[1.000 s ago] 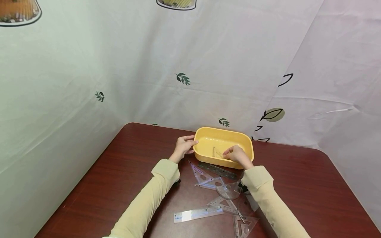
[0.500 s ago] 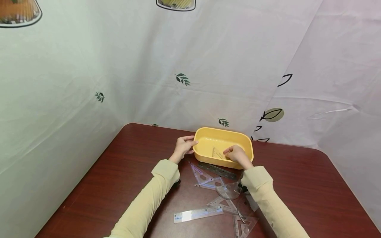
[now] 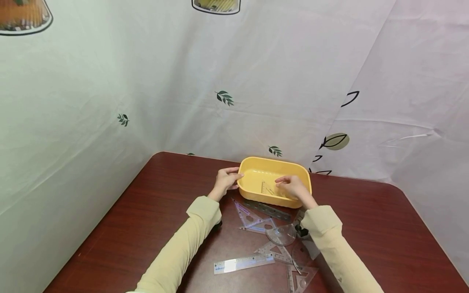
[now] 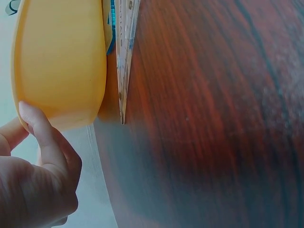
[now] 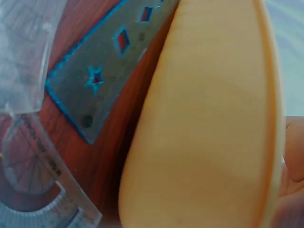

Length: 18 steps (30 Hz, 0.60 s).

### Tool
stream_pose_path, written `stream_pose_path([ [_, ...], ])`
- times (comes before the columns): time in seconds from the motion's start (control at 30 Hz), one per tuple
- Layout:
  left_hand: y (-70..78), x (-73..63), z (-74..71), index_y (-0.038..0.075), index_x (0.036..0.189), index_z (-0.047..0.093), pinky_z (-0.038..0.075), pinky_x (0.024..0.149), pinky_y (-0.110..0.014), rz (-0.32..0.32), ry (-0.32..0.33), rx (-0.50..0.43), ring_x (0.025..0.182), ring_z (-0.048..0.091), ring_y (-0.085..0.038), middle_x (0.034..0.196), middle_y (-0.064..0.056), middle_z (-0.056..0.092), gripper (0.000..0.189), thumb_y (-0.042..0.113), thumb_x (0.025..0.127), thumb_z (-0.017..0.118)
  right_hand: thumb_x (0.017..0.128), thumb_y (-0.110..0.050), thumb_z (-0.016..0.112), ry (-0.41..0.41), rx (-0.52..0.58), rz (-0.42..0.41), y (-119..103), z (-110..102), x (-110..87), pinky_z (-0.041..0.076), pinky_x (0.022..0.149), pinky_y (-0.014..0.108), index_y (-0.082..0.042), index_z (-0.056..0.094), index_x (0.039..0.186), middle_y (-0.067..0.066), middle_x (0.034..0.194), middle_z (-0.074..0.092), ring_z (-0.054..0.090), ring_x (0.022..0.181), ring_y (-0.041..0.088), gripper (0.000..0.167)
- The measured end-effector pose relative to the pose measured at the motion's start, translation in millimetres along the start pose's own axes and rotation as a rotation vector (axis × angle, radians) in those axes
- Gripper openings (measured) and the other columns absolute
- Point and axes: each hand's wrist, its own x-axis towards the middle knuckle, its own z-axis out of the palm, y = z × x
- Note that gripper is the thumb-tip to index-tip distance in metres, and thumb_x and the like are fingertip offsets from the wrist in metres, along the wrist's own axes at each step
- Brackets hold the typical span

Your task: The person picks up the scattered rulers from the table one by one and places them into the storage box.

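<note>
At the back of the table stands a yellow plastic basin. My left hand pinches the rim at its left end, thumb inside; the left wrist view shows the left hand at that rim too. Inside the basin, a small clear set square lies on the bottom. Over the basin's right half is my right hand, its fingers loosely bent above the set square, with nothing visible in them. From the right wrist, the basin wall hides most of that hand.
A dark stencil ruler lies along the basin's front. Nearer are a purple-marked set square, a clear protractor, more clear set squares and a clear straight ruler. White patterned cloth hangs behind the table.
My right hand has drawn its fingers up from the set square, and the wrist has shifted slightly to the right. The left hand keeps its hold on the basin rim.
</note>
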Motion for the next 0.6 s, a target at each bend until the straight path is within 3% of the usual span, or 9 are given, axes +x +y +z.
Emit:
stream_pose_path([
  [0.13, -0.4, 1.2, 1.2, 0.009, 0.122, 0.066, 0.053, 0.047, -0.014, -0.004, 0.004, 0.003, 0.061, 0.063, -0.009, 0.094, -0.009, 0.07, 0.038, 0.012, 0.085, 0.073, 0.091, -0.01, 0.063, -0.012, 0.076, -0.025, -2.8, -7.0, -5.5, 0.054, 0.074, 0.031, 0.009, 0.065, 0.113, 0.024, 0.102, 0.068, 0.064, 0.093, 0.03, 0.029],
  [0.3, 0.3, -0.9, 0.8, 0.009, 0.122, 0.066, 0.053, 0.046, -0.015, -0.006, -0.003, -0.004, 0.059, 0.062, -0.007, 0.095, -0.01, 0.07, 0.038, 0.012, 0.085, 0.073, 0.091, -0.007, 0.062, -0.016, 0.138, -0.058, -9.8, -15.5, -13.4, 0.054, 0.082, 0.042, 0.012, 0.062, 0.117, 0.022, 0.096, 0.068, 0.064, 0.086, 0.021, 0.032],
  [0.6, 2.3, -3.2, -0.1, 0.005, 0.125, 0.063, 0.053, 0.047, -0.015, 0.019, -0.012, -0.006, 0.063, 0.064, -0.008, 0.104, -0.017, 0.07, 0.04, 0.011, 0.086, 0.071, 0.09, -0.006, 0.064, -0.04, 0.154, -0.1, -24.8, -21.6, -30.5, 0.055, 0.077, 0.034, 0.01, 0.06, 0.118, 0.02, 0.098, 0.067, 0.062, 0.083, 0.013, 0.032],
])
